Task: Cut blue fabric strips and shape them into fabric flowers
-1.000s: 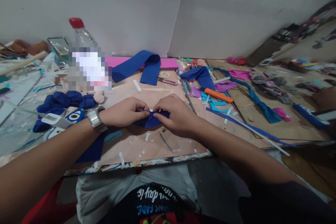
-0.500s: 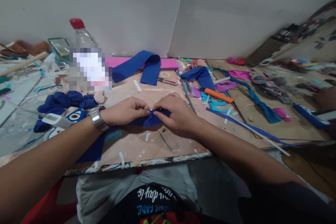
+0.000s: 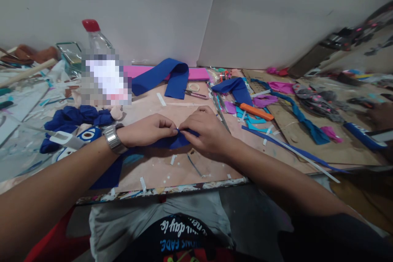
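Between my two hands a strip of blue fabric is pinched near its right end, just above the board on the table. My left hand, below a metal watch, closes thumb and finger on its edge. My right hand grips the same strip a few centimetres away, the fingertips of both hands almost meeting. The strip's lower left part hangs under my left wrist toward the table edge. My fingers hide most of the pinched spot. A gathered bundle of blue fabric lies left of my watch.
A white-and-blue glue gun lies by my left forearm. Behind my hands are another blue strip, tweezers and an orange cutter knife. A bottle leans at the back left. At far right, another person's hand shows.
Both hands keep their pinch on the blue strip, with only slight finger shifts. The right fingers have curled a little further over the fabric.
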Demonstrator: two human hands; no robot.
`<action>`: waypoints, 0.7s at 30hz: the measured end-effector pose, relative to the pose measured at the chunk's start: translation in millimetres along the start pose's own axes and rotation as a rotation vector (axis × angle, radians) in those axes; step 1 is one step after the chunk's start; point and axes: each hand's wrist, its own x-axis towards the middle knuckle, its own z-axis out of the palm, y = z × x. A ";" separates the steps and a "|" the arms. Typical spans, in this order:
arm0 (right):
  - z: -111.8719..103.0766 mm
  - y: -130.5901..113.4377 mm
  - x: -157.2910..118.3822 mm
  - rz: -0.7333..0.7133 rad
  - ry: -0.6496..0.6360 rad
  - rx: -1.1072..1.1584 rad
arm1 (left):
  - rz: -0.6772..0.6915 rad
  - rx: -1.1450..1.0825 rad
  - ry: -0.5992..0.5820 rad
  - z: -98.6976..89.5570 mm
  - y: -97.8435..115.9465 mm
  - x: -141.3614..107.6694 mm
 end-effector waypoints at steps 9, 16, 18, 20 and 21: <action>1.0 1.7 0.0 0.027 0.004 0.044 | 0.073 0.109 0.107 4.6 -0.5 -0.1; 0.9 1.2 -0.2 0.054 0.027 0.079 | 0.167 0.393 0.233 11.2 10.5 -6.0; 0.5 0.7 0.1 0.062 0.031 0.095 | 0.190 0.552 0.273 13.0 13.3 -7.3; -0.2 -0.2 0.8 0.069 0.034 0.106 | 0.201 0.726 0.297 15.0 15.0 -8.4; -0.6 -0.7 1.2 0.071 0.036 0.109 | 0.203 0.800 0.300 15.9 15.5 -8.9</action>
